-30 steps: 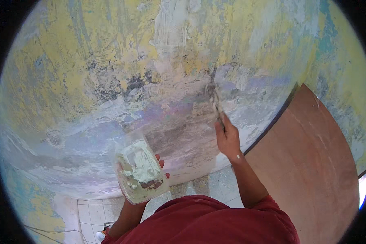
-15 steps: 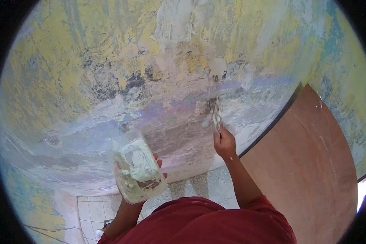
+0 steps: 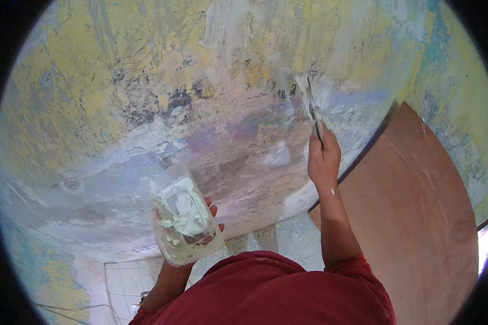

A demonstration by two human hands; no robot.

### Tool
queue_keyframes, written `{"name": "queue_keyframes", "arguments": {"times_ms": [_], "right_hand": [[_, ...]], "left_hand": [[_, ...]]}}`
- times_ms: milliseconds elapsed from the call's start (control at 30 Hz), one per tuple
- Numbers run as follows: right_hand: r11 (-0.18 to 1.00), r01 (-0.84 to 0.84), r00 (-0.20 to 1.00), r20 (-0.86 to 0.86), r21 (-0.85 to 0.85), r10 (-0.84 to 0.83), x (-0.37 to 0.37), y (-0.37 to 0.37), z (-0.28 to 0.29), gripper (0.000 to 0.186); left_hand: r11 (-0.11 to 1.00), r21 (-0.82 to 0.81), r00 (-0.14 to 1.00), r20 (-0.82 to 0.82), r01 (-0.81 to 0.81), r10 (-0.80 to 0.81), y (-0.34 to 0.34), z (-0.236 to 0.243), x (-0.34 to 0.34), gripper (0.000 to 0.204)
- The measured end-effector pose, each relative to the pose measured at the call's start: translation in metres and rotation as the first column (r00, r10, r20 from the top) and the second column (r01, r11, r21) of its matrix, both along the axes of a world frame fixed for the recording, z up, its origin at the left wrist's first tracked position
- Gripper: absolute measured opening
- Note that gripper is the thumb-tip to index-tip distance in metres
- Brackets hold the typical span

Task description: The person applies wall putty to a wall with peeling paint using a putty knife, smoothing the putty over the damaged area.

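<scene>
In my left hand [image 3: 213,212] rests a clear plastic container [image 3: 173,252], tilted toward me, with my fingertips curled round its right side. White putty [image 3: 192,214] lies in it, smeared up the walls. My right hand [image 3: 325,157] grips a putty knife [image 3: 309,100] whose blade, streaked with white and seen nearly edge-on, points up against the wall [image 3: 228,157]. The wall is patchy yellow, grey and lilac, with dark scraped spots. A pale fresh-looking putty patch [image 3: 278,154] shows left of my right hand.
A large brown wooden board [image 3: 406,216] leans against the wall at the right, close to my right forearm. Whitish floor tiles [image 3: 127,281] lie below, spattered in places. A thin cable [image 3: 76,309] runs along the lower left.
My right hand has moved up and to the right with the putty knife, and a pale patch shows where the blade was. My left hand and the container stay nearly still.
</scene>
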State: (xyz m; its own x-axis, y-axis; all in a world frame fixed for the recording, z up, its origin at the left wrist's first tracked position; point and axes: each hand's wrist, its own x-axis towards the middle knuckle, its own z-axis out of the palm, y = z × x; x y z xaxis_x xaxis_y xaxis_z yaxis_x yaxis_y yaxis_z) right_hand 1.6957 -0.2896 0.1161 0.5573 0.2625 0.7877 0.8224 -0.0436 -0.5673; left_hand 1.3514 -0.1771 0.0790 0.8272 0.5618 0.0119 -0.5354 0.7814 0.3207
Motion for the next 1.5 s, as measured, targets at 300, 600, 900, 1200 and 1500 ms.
{"name": "queue_keyframes", "arguments": {"times_ms": [300, 600, 900, 1200, 1500], "right_hand": [[0.984, 0.035, 0.996, 0.089, -0.173, -0.019, -0.013, 0.065, -0.030, 0.034], [0.964, -0.085, 0.995, 0.036, -0.251, 0.097, -0.023, 0.011, -0.086, 0.033], [0.989, -0.010, 0.997, 0.076, -0.145, 0.022, 0.001, 0.022, 0.036, 0.038], [0.963, -0.118, 0.993, -0.036, -0.242, 0.112, -0.022, -0.003, -0.041, 0.040], [0.992, -0.036, 0.999, 0.000, -0.121, 0.037, 0.055, 0.041, -0.067, 0.038]], "left_hand": [[0.999, 0.014, 0.999, 0.002, -0.052, 0.052, 0.006, -0.006, -0.019, 0.094], [0.999, 0.043, 1.000, 0.007, -0.030, 0.030, 0.004, 0.002, -0.023, 0.089], [0.989, 0.138, 0.999, 0.001, 0.051, -0.051, 0.002, -0.005, -0.008, 0.094], [0.995, 0.104, 1.000, -0.022, -0.008, 0.011, 0.001, -0.005, -0.013, 0.095], [0.972, 0.217, 0.995, 0.025, 0.086, -0.094, -0.003, 0.002, 0.015, 0.092]]}}
